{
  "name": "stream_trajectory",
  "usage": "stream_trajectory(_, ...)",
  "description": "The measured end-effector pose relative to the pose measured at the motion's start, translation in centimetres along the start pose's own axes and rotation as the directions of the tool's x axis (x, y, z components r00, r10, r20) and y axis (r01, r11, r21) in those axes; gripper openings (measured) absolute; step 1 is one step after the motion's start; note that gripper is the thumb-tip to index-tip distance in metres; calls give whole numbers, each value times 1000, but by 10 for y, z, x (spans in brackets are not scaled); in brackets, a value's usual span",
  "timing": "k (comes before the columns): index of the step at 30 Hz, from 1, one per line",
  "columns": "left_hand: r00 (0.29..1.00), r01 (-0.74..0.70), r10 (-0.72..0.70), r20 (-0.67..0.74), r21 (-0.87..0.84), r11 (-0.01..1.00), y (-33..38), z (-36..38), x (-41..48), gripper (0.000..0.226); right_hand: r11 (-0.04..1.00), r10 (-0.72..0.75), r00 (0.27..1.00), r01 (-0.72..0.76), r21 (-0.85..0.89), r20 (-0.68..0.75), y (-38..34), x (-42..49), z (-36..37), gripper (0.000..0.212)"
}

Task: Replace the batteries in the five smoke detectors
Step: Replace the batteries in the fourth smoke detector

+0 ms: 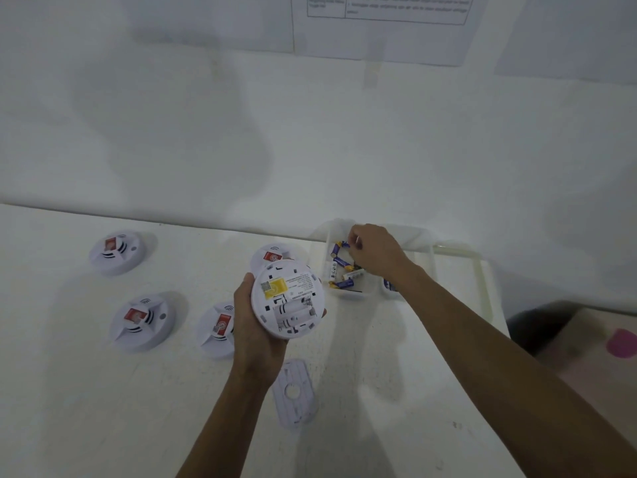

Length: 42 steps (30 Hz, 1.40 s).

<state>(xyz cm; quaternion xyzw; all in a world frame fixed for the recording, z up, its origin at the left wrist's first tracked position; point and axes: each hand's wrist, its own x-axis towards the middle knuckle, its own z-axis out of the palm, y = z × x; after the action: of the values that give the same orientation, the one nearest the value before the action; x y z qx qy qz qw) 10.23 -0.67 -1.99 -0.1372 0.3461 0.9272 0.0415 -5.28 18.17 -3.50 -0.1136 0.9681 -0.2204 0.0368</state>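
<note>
Back plate point(293, 395): lies flat on the tabletop point(103, 408), closest to the person and between the two forearms. A sweep of either arm could push it away.
Left hand point(253, 334): palm up, fingers and thumb curled round the rim of the held detector point(287, 298) and gripping it from below and from the left.
Held detector: raised off the tabletop with its back facing up and the battery bay uncovered. Pale cells seem to sit in the bay. Only one hand supports it, so pushing a cell in hard could tip it out of the grip.
Other detectors: four rest face up on the tabletop, at point(217, 327), point(138, 322), point(117, 251) and point(274, 255). The last is partly hidden behind the held one.
Battery bin point(346, 294): holds loose batteries point(341, 262), some blue-and-gold and some white. A used cell could be picked by mistake, or a good one fitted the wrong way round.
Right hand point(375, 251): arm stretched forward over the bin, knuckles up, fingertips bunched and seemingly pinching the end of one battery point(339, 244). With so light a hold it could drop back into the bin.
</note>
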Motion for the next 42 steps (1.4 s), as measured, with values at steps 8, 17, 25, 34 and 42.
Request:
stream_trajectory(8, 1000, -10, 9, -16, -19, 1000, 1, -1, -2, 59, 792, -111, 983, 178, -584, 149, -6, 2, 26, 18)
stream_trajectory(17, 999, -23, 20, -47, -57, 998, 13, 2, -12, 62, 831, -56, 995, 95, -548, 88, -14, 1, 32, 18)
stream_trajectory(25, 1000, -5, 4, -9, -104, 995, 21, -4, -17, 61, 919, 177, 972, -107, 379, -156, -26, -21, 9, 15)
stream_trajectory(34, 998, 57, -54, 27, -111, 992, 43, -17, -30, 61, 407, 294, 948, -13, 913, -118, -99, -77, -21, 13)
stream_trajectory(42, 998, 48, -45, 36, -73, 996, 80, -40, -44, 56, 615, 38, 952, 219, 758, -305, -188, -138, -14, 22)
